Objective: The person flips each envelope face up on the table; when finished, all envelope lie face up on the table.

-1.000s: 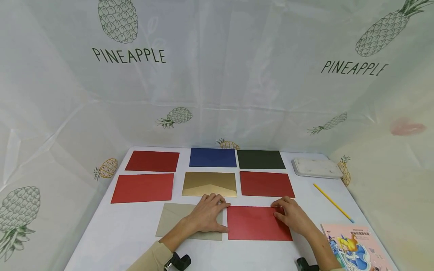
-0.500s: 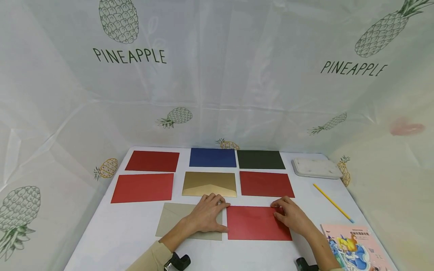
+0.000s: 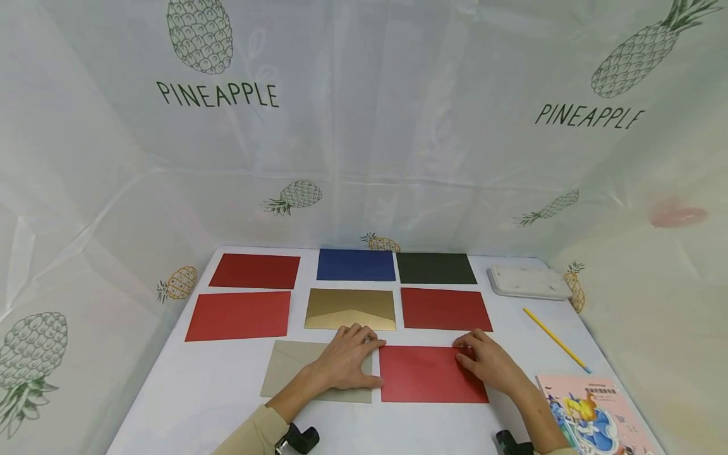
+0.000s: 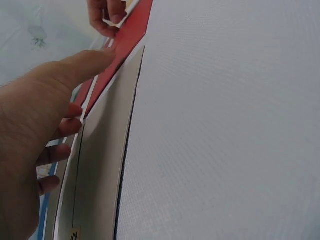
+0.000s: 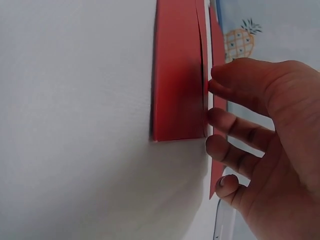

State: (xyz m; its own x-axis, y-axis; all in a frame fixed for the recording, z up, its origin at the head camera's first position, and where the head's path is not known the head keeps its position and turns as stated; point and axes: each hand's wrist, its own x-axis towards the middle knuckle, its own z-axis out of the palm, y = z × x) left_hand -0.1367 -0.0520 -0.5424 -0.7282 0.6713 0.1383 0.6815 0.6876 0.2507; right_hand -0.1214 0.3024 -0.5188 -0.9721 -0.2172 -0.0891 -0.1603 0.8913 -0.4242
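A light red envelope lies flat near the front of the white table, also seen in both wrist views. My left hand reaches over a grey-beige envelope on its left. The left thumb and forefinger are spread, their tips at the red envelope's left edge. At its far right edge rests my right hand, fingers loosely bent. In the right wrist view the right fingertips lie along that far edge; contact is hard to tell. Part of the beige envelope is hidden under my left hand and forearm.
Further back lie a gold envelope, a blue one, a dark green one and several more red ones, including one at left. On the right are a pale case, a yellow pencil and a pink picture book.
The whole head view has shifted very slightly to the left. Both hands and the envelopes keep their places relative to one another.
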